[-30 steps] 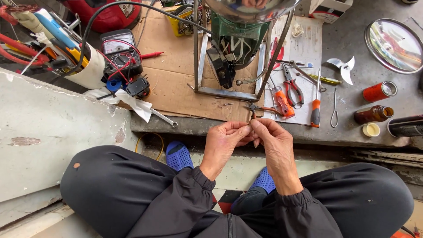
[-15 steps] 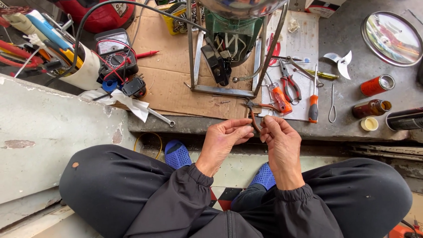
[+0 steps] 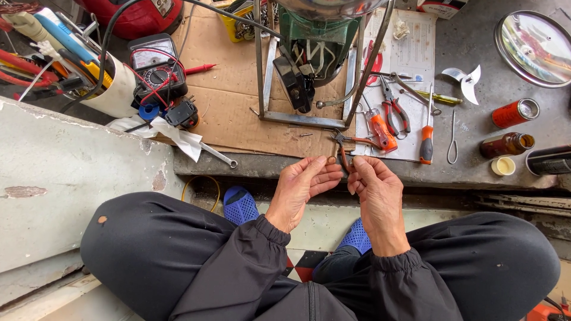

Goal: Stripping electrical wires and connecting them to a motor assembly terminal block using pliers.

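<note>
A small thin piece, too small to identify, was pinched between the fingertips of the left hand [image 3: 306, 184] and right hand [image 3: 375, 187], both grips closed on it, just above the concrete floor's front edge [image 3: 267, 166]. Orange-handled pliers [image 3: 348, 145] lay just beyond, an orange-handled screwdriver [image 3: 426, 139] nearby.

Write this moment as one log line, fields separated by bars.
left hand and right hand: fingertips together, item between them too small to tell | pliers just beyond | orange screwdriver on paper
</note>
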